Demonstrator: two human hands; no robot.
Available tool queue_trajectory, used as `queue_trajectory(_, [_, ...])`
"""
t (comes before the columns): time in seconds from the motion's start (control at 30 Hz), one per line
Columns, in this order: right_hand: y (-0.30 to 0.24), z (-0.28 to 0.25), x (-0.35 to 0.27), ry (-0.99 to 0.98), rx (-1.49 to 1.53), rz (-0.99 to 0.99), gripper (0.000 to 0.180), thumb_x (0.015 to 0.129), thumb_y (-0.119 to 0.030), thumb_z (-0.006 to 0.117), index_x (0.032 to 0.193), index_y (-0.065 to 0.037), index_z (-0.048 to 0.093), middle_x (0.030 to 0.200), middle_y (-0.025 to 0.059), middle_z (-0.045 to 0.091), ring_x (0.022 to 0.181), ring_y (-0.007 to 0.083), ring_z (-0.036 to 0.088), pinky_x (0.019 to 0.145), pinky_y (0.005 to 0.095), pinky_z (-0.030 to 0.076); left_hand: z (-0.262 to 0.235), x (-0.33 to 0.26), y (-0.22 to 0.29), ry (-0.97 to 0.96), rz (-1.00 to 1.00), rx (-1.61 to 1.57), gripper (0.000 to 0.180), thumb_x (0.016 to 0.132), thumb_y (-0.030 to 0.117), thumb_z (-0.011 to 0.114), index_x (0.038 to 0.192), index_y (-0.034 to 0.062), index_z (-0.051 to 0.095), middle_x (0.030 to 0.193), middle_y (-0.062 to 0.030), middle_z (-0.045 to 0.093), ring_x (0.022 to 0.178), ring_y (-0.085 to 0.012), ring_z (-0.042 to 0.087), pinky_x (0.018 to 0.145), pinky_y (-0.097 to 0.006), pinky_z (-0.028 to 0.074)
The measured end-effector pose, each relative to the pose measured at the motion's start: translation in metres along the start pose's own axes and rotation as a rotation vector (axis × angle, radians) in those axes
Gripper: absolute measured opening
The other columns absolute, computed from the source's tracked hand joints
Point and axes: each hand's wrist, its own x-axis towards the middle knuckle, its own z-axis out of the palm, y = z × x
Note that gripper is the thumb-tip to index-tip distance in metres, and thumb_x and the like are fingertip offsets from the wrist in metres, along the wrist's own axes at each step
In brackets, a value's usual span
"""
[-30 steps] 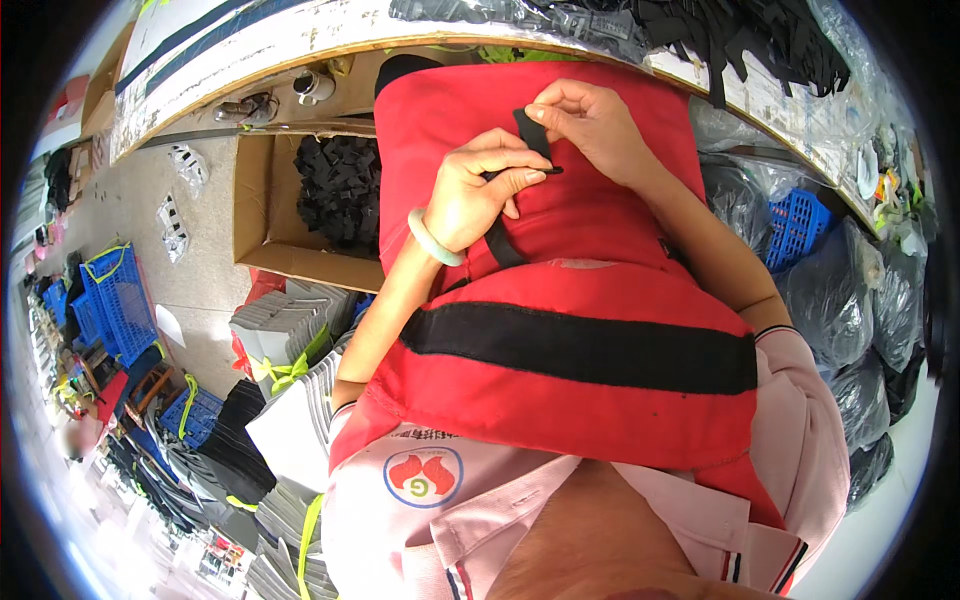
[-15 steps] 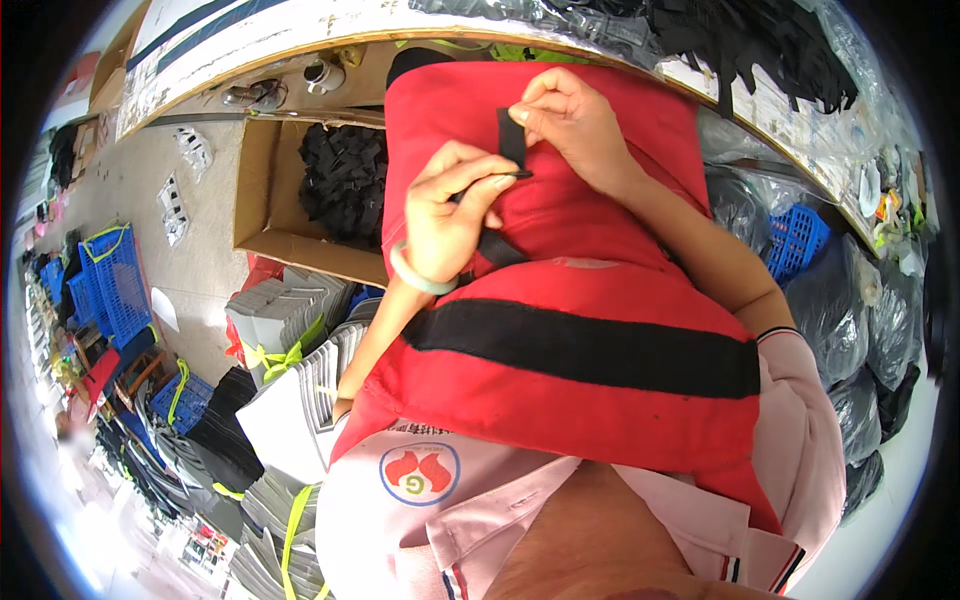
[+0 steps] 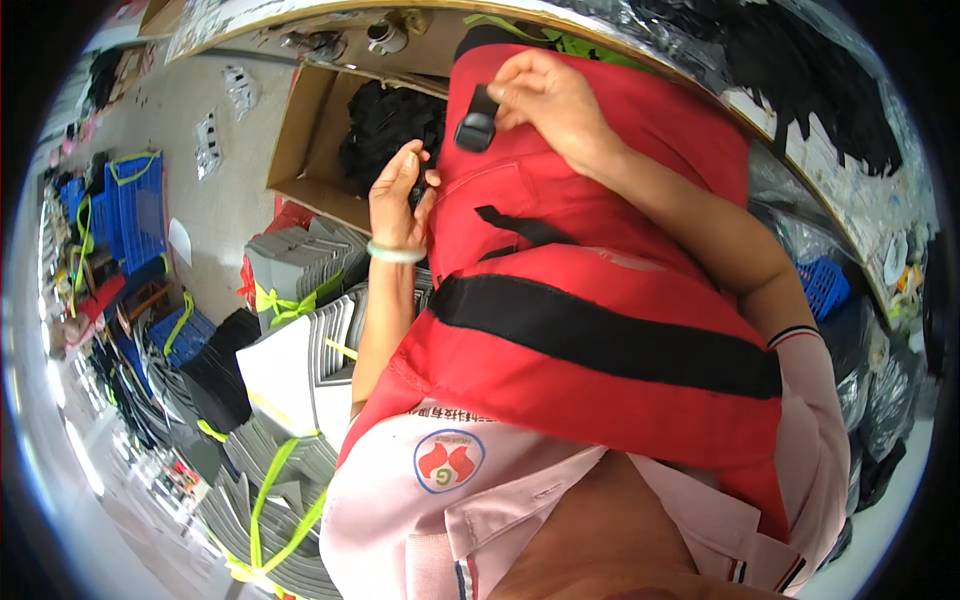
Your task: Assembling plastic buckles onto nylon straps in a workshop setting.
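Observation:
My right hand (image 3: 555,108) is raised over the red apron (image 3: 600,110) on my lap. It pinches a short black strap with a black plastic buckle (image 3: 474,131) hanging at its lower end. My left hand (image 3: 400,200), with a pale bangle at the wrist, is closed around small black pieces (image 3: 418,188) at the apron's left edge; their kind is mostly hidden by the fingers. Beside that hand stands an open cardboard box (image 3: 305,135) holding a heap of black pieces (image 3: 380,135). A loose black strap end (image 3: 525,228) lies across the apron.
Stacks of grey sheets (image 3: 300,265) tied with yellow-green bands stand at my left. Farther left are blue plastic crates (image 3: 135,205). A worktable edge (image 3: 690,85) with black strips (image 3: 830,110) runs along the far side. A blue basket (image 3: 822,287) and plastic bags stand at right.
My hands have moved apart. The left went toward the box's side and away from the strap; the right now holds the strap with the buckle showing at its end. The whole view has shifted.

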Motion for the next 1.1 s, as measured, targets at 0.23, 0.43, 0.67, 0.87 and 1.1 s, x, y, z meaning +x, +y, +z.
queue_trajectory(0.23, [0.016, 0.064, 0.043, -0.314, -0.423, -0.203, 0.044, 0.093, -0.02, 0.062, 0.131, -0.008, 0.046, 0.13, 0.0179, 0.052, 0.113, 0.021, 0.057, 0.092, 0.0322, 0.048, -0.065, 0.028, -0.085, 0.105, -0.158, -0.465, 0.024, 0.097, 0.026, 0.055, 0.107, 0.0046, 0.06, 0.081, -0.0028, 0.058, 0.062, -0.0098, 0.052, 0.047, -0.017, 0.04])
queue_trajectory(0.43, [0.062, 0.033, 0.031, -0.473, -0.655, -0.096, 0.024, 0.091, -0.015, 0.062, 0.112, -0.004, 0.062, 0.113, 0.0068, 0.059, 0.099, 0.0171, 0.06, 0.088, 0.0282, 0.048, -0.065, 0.026, -0.076, 0.134, -0.274, -0.665, 0.032, 0.098, 0.031, 0.052, 0.106, 0.0019, 0.061, 0.088, -0.0115, 0.065, 0.075, -0.0225, 0.065, 0.058, -0.025, 0.056])
queue_trajectory(0.67, [0.036, 0.018, 0.014, -0.41, -0.571, 0.139, 0.018, 0.092, -0.01, 0.059, 0.107, -0.001, 0.064, 0.094, 0.0008, 0.064, 0.086, 0.0067, 0.059, 0.078, 0.0205, 0.046, -0.021, 0.015, -0.055, 0.025, 0.027, -0.192, 0.031, 0.095, 0.0, 0.051, 0.126, -0.001, 0.053, 0.103, -0.0112, 0.068, 0.086, -0.0129, 0.061, 0.081, -0.024, 0.049])
queue_trajectory(0.87, [0.028, 0.029, 0.016, -0.426, -0.676, 0.159, 0.02, 0.095, -0.011, 0.056, 0.111, -0.001, 0.062, 0.097, 0.0024, 0.064, 0.085, 0.0078, 0.056, 0.08, 0.0222, 0.045, -0.025, 0.031, -0.052, -0.091, -0.08, -0.369, 0.02, 0.097, 0.011, 0.052, 0.111, -0.0006, 0.062, 0.085, -0.0052, 0.065, 0.074, -0.0124, 0.06, 0.072, -0.022, 0.05])
queue_trajectory(1.1, [0.035, 0.044, 0.029, -0.347, -0.639, 0.201, 0.018, 0.094, -0.008, 0.057, 0.109, 0.0, 0.063, 0.092, -0.0001, 0.063, 0.082, 0.0052, 0.056, 0.076, 0.0199, 0.044, -0.029, 0.044, -0.049, -0.074, -0.04, -0.395, 0.024, 0.1, 0.016, 0.046, 0.107, 0.0, 0.063, 0.071, -0.0024, 0.055, 0.062, -0.0124, 0.052, 0.054, -0.022, 0.041])
